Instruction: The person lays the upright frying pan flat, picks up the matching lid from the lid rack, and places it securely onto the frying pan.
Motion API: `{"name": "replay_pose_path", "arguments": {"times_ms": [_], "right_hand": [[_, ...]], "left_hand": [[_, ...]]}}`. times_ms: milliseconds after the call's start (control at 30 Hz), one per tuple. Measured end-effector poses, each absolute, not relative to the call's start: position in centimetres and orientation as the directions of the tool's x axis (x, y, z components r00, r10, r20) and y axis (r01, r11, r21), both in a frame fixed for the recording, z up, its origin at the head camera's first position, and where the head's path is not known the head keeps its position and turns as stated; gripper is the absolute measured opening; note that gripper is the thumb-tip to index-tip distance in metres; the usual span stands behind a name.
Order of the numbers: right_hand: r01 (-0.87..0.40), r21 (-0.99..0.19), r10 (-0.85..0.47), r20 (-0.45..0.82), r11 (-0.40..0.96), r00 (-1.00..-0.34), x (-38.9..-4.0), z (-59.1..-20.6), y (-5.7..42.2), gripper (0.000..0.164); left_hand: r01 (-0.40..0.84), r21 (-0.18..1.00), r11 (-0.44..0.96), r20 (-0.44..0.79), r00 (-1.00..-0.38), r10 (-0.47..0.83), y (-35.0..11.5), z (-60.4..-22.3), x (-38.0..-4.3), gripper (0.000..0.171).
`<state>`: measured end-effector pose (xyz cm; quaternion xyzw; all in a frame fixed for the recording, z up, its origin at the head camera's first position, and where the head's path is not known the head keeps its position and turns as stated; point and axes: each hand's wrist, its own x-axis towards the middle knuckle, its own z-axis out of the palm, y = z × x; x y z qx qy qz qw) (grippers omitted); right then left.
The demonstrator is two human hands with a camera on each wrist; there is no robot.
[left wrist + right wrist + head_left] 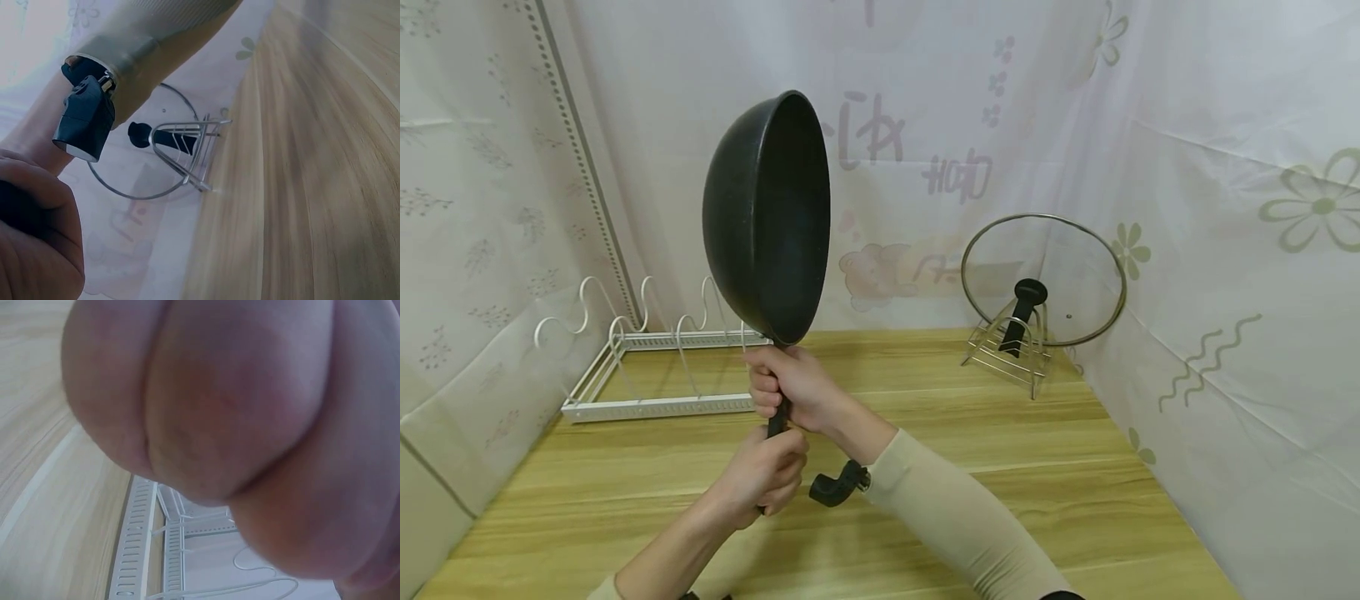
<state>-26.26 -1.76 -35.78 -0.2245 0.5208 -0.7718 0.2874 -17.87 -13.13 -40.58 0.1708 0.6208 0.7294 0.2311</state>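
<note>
A black wok (pixel 730 217) is held up on its side above the table, its hollow facing right and its handle (pixel 777 418) pointing down. My right hand (pixel 797 387) grips the upper part of the handle, just under the bowl. Lower on the same handle, my left hand (pixel 763 475) is wrapped around it. Curled fingers (pixel 219 412) fill much of the right wrist view. In the left wrist view the left hand (pixel 44 231) shows at the lower left, closed around something dark.
Behind the wok at left stands a white wire rack (pixel 655 406), partly hidden by it. At the back right a glass lid (pixel 1082 283) with a black knob leans in a small metal stand (pixel 1000 362). Patterned curtains (pixel 1225 250) border the wooden table (pixel 962 450).
</note>
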Motion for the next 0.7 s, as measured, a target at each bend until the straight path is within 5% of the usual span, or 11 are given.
{"name": "replay_pose_path", "arguments": {"times_ms": [700], "right_hand": [[0.248,-0.901,-0.641,0.042,-0.355,-0.766,-26.38,-36.11,-1.20,0.054]], "left_hand": [[-0.181,0.956,-0.230,0.019,-0.746,0.666,-12.72,-40.82,-18.40,0.050]]}}
